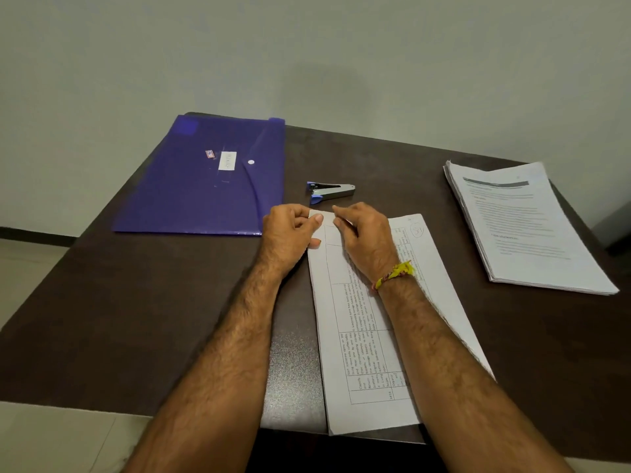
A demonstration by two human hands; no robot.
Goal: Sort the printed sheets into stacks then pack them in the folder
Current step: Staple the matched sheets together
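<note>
An office-like desk setting is suggested here, in a plain room. A dark brown tabletop (pixel 170 319) is seen set against a bare, pale wall (pixel 307 46), with light floor tiles (pixel 30 261) glimpsed at nine o'clock. Paperwork gear is laid out: a blue snap-button folder (pixel 205 186) at eleven o'clock, a small stapler (pixel 331 192) at twelve, a stack of printed sheets (pixel 522 227) at two, and a printed table form (pixel 358 336) spread at centre.
</note>
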